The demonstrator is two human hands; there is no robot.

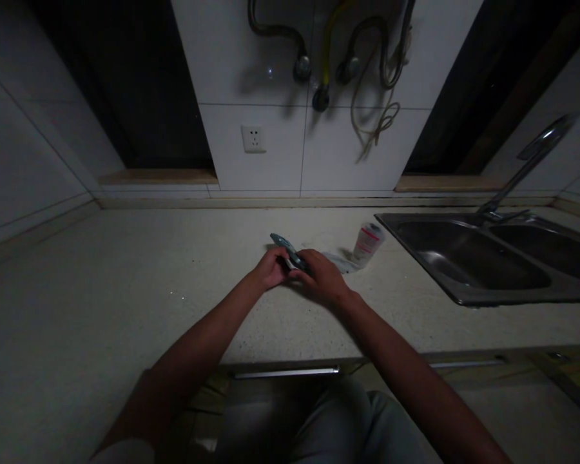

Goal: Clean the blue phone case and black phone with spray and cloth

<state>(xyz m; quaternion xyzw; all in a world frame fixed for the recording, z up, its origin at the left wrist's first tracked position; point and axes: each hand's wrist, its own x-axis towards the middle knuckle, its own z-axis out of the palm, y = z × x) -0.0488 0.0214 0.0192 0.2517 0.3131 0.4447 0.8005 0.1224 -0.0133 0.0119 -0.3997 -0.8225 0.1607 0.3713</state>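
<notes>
Both hands meet over the middle of the pale countertop, fingers closed around a small dark teal packet-like item. My left hand grips it from the left, thumb on top. From the right, my right hand wraps over its lower end, hiding that part. Its exact kind is not clear in the dim light. A thin clear plastic piece lies on the counter just past my right hand. Beside that stands a translucent cup with red markings, slightly blurred.
A steel double sink with a tall faucet is set into the counter on the right. Hoses and a loose cord hang on the tiled wall above a socket. The counter's front edge runs below my forearms.
</notes>
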